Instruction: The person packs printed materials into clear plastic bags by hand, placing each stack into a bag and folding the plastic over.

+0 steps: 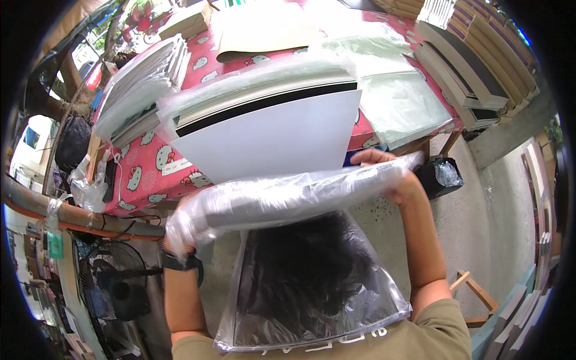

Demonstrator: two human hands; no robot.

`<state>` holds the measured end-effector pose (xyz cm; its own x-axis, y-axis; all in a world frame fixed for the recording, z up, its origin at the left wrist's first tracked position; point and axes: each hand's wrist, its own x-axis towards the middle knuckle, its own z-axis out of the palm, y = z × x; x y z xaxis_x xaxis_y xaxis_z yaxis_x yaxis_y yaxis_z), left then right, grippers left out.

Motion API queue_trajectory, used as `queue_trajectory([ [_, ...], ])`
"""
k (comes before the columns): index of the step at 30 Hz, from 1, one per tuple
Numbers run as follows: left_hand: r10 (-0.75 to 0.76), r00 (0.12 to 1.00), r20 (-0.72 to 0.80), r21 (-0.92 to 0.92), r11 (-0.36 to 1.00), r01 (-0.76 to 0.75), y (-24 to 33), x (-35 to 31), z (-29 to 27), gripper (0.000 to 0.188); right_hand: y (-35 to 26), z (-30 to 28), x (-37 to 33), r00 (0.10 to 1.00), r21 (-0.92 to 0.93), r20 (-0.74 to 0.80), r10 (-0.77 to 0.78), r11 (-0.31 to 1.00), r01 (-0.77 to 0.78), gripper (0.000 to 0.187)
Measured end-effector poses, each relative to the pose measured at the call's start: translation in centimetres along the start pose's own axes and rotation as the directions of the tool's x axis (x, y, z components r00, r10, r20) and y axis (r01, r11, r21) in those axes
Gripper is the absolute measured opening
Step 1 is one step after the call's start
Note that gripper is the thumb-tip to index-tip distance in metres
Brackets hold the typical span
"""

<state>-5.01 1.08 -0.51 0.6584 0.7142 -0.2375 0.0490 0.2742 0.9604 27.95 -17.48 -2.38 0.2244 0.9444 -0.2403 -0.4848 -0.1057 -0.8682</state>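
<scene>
A clear plastic bag [306,191] with dark sheet material [300,270] inside stretches between my hands and down against my shirt. Its far part is bent over into a thick, shiny roll, blurred by motion. My right hand [403,185] grips the roll's right end, fingers on the far side and thumb below. At the left end, my left hand [183,219] is closed on the bag, its fingers mostly covered by plastic. A dark watch [182,262] sits on my left wrist. Just beyond the bag, a large white board [270,135] leans against a plastic-wrapped stack of boards [264,99].
The table has a pink patterned cover [138,174]. Plastic-wrapped sheets [141,78] are piled at left, clear plastic sleeves [402,108] at right. A pipe rail [108,217] and a fan [117,282] stand left. A black bin [441,177] sits right; a wooden frame [477,294] lies nearer.
</scene>
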Motion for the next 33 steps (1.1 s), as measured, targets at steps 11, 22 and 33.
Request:
queue_trajectory([
  [11, 0.104, 0.860, -0.499, 0.241, 0.970, 0.023, -24.5, 5.4, -2.7, 0.025, 17.9, -8.0, 5.2, 0.816, -0.585, -0.418, -0.399, 0.805, 0.094, 0.019],
  [22, 0.150, 0.941, -0.303, 0.292, 0.955, -0.058, -10.7, 1.9, -7.6, 0.021, 12.4, -10.8, 6.4, 0.863, -0.843, -0.330, -0.382, 0.530, -0.087, 0.017],
  [33, 0.520, 0.769, 0.372, -0.664, 0.728, -0.171, 5.8, 3.0, 11.3, 0.044, -0.7, 13.1, 3.3, 0.728, -0.376, 0.541, -0.421, 0.653, 0.657, 0.025],
])
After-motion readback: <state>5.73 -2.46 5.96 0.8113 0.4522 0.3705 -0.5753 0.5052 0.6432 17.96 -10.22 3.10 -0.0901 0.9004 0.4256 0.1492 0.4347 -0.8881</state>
